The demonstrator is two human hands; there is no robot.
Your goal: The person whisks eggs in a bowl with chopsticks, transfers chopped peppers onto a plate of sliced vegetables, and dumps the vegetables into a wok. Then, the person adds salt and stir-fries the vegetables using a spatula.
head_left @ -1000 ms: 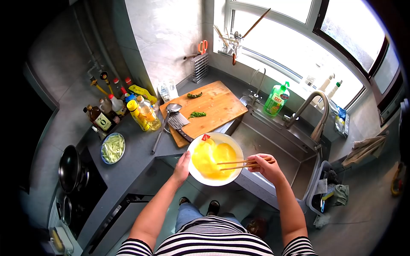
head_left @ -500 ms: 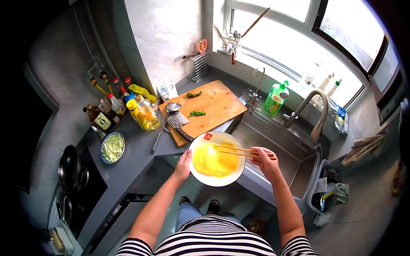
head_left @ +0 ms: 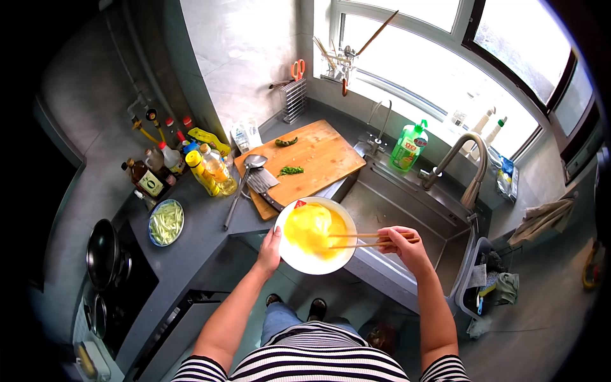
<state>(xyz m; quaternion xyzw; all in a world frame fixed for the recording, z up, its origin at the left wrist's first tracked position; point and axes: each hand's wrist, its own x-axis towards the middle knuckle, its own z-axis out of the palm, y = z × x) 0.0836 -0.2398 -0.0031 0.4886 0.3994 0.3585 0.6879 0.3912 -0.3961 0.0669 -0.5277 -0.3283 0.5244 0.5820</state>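
Note:
My left hand grips the left rim of a white bowl that holds yellow beaten egg. Two wooden chopsticks are held in my right hand, at the right of the bowl, and their tips dip into the egg. Behind the bowl lies a wooden cutting board with a green pepper and a small pile of chopped green pepper. A cleaver and a metal ladle rest at the board's left edge.
A plate of pale green strips is on the left counter, near several bottles and a black wok on the stove. To the right are a steel sink, a faucet and a green soap bottle.
The bowl has shifted slightly left and tilts differently. My right hand and the chopsticks have moved right and down, and the egg's surface has changed shape.

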